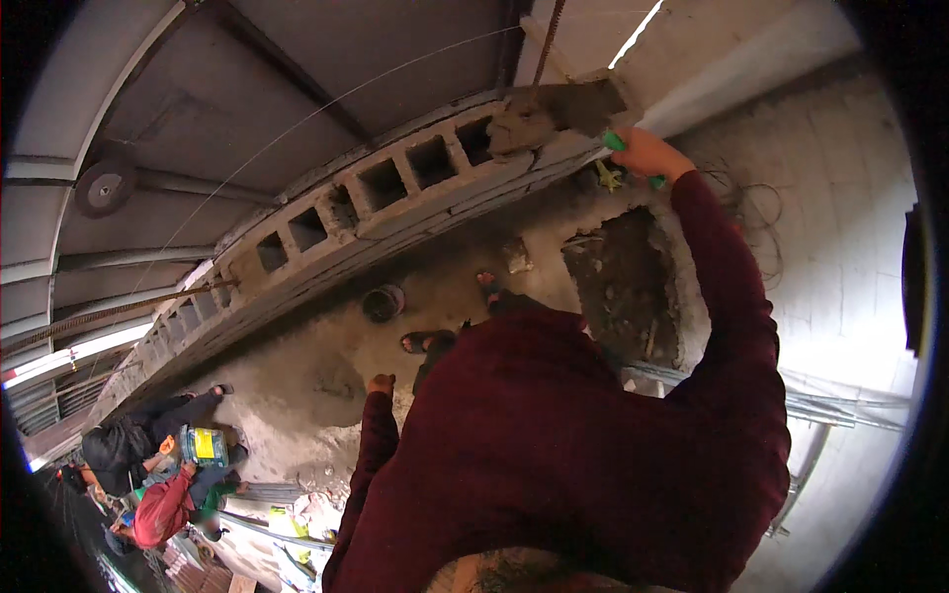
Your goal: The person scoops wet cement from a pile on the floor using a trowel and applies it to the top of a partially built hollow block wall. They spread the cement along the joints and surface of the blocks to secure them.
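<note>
My right hand point(652, 156) is closed around the green handle of a trowel point(615, 140), at the right end of a block wall point(366, 219). Little of the trowel's blade shows. Grey wet mortar point(554, 114) covers the top of the wall beside that hand, and a rusty steel bar rises out of it. My left hand point(381, 383) hangs low over the floor with its fingers curled in, and I see nothing in it. Hollow cores stand open along the rest of the wall top.
A dark bucket point(383, 302) stands on the floor near my feet. Right of them is a rough-edged pit point(625, 287). Two people work at the lower left, by a bucket with a yellow label point(203, 447). A thin string line runs above the wall. Metal bars point(840, 407) lie at right.
</note>
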A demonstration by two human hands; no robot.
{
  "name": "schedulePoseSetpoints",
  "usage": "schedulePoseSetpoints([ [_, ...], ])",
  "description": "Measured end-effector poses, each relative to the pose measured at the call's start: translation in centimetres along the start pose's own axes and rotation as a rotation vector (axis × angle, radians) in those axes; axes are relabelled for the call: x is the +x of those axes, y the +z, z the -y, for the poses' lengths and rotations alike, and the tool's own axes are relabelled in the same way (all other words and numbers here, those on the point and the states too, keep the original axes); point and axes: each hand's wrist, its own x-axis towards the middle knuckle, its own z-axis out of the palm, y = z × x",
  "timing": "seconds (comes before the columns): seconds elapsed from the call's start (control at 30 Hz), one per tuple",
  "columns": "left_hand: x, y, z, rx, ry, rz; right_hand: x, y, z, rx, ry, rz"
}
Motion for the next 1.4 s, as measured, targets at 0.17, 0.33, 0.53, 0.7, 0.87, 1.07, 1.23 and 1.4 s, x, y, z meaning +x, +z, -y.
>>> schedulePoseSetpoints([
  [0.17,0.5,1.1,1.8,-0.027,-0.137,0.019,-1.6,-2.4,-1.6,-0.080,-0.255,-0.175],
  [0.33,-0.6,1.2,-0.8,-0.330,-0.264,-0.048,-5.4,5.0,-0.3,0.745,0.243,-0.208],
  [0.53,-1.4,0.0,-4.2,0.252,0.005,0.131,-8.1,19.4,6.0,1.098,0.420,-0.141],
  [0.7,2.6,0.6,-1.2,0.537,0.095,0.223,-9.1,19.3,11.5,1.324,0.381,-0.078],
  [0.87,4.9,-1.2,-1.2,0.562,0.167,0.177,-11.0,19.0,10.6,1.245,0.349,-0.105],
  [1.07,8.1,-1.1,1.1,0.359,0.174,0.166,-10.7,18.3,9.1,1.022,0.306,-0.077],
  [1.23,5.5,-2.9,-5.2,0.438,0.094,0.331,-10.8,15.5,7.7,0.877,0.284,-0.107],
  [1.4,4.1,-0.6,-3.7,0.123,-0.051,0.015,-13.9,5.6,6.7,0.218,-0.045,-0.268],
])
